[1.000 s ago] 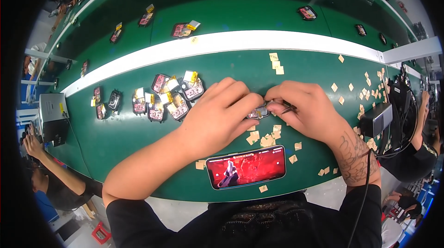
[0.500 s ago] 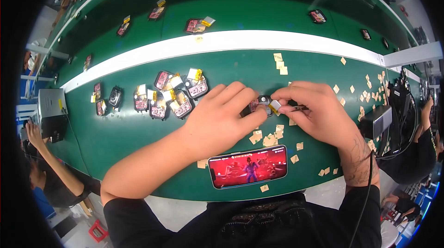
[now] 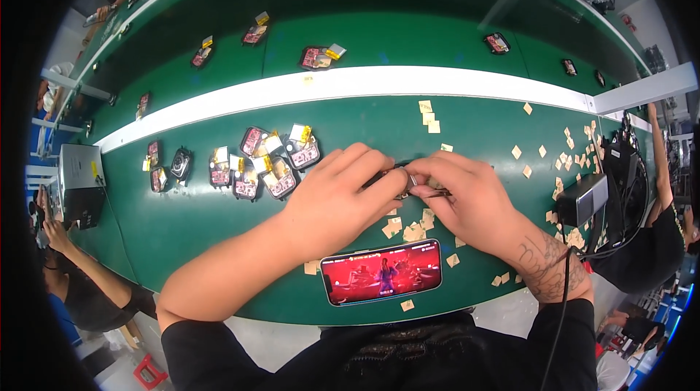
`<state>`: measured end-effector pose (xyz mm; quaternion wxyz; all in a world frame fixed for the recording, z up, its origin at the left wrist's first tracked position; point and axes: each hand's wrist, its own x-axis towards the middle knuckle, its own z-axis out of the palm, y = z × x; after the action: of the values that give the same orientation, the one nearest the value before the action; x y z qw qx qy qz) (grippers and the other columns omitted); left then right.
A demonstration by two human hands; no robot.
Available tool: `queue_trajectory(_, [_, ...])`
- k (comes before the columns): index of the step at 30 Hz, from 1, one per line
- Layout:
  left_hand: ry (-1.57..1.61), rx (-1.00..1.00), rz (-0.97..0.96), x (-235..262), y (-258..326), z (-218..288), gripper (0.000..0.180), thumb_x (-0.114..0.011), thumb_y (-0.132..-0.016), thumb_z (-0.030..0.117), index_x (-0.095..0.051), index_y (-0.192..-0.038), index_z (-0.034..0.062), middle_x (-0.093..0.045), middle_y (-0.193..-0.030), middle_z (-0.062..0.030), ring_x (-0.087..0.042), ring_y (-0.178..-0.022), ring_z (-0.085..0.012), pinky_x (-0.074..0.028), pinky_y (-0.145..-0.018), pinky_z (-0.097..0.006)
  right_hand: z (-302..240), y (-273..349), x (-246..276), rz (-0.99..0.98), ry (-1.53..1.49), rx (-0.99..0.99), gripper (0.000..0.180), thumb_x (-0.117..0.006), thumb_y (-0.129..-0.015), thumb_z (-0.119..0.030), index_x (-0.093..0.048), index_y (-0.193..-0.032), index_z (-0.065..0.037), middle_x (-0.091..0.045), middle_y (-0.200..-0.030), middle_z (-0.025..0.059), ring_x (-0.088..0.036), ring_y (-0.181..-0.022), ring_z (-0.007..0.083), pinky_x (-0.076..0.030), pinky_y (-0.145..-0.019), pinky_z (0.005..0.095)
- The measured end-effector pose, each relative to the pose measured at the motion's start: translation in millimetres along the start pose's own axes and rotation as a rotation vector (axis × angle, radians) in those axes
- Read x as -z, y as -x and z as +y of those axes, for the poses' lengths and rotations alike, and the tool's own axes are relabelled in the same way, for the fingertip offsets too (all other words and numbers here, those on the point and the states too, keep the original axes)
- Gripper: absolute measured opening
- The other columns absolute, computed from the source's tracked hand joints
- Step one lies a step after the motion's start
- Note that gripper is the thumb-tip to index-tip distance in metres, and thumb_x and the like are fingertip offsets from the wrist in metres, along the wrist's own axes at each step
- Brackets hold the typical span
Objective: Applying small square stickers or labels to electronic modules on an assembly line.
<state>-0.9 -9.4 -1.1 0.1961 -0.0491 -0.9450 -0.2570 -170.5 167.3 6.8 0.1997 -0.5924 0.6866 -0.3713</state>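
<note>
My left hand [image 3: 357, 190] is closed around a small black device casing [image 3: 402, 165], mostly hidden under the fingers. My right hand [image 3: 459, 194] meets it from the right, thumb and forefinger pinching a flat silver battery [image 3: 415, 181] turned edge-on at the casing. A thin dark metal tool, like tweezers [image 3: 439, 193], pokes out from under the right fingers. Left of my hands lies a cluster of open black casings [image 3: 281, 181] with pink circuit boards and silver batteries with yellow tape. Beneath my hands a phone [image 3: 381, 272] shows a red picture.
Small tan stickers [image 3: 415, 232] lie scattered around the phone and over the right side. A grey box-shaped device [image 3: 583, 199] with black cables stands at right. A white ledge [image 3: 350, 81] divides off the far belt, which carries more casings [image 3: 316, 58]. Other people work at both sides.
Both hands have drawn closer together over the casing. The battery, seen flat before, is now edge-on and mostly covered. The whole view has shifted slightly.
</note>
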Motion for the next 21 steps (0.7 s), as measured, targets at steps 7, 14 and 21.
queue_trajectory(7, [0.012,0.016,0.009,-2,1,1,0.043,-0.090,-0.076,0.012,-0.067,-0.111,0.0050,-0.067,-0.110,-0.0096,-0.066,-0.096,-0.0337,-0.057,-0.084,-0.044,-2,-1,-1,0.031,-0.014,-0.061,0.025,-0.078,-0.092,-0.001,-0.072,-0.116,-0.004,-0.072,-0.099,0.0121,-0.075,-0.084,0.0338,-0.061,-0.071,0.0413])
queue_trajectory(14, [0.031,0.037,0.020,-3,0,1,0.043,-0.091,-0.077,0.013,-0.067,-0.112,0.0049,-0.065,-0.106,-0.0097,-0.065,-0.095,-0.0332,-0.056,-0.083,-0.044,1,-3,-3,0.044,-0.065,-0.019,0.028,-0.079,-0.091,0.002,-0.073,-0.119,-0.001,-0.072,-0.099,0.0132,-0.075,-0.085,0.0301,-0.061,-0.071,0.0372])
queue_trajectory(21, [0.016,0.056,-0.005,0,3,1,0.034,-0.090,-0.080,0.015,-0.073,-0.109,0.0112,-0.063,-0.110,-0.0085,-0.063,-0.096,-0.0306,-0.056,-0.082,-0.042,-10,-11,17,-0.022,-0.159,-0.143,0.026,-0.075,-0.095,0.006,-0.073,-0.121,0.001,-0.074,-0.105,0.0120,-0.078,-0.094,0.0197,-0.065,-0.081,0.0322])
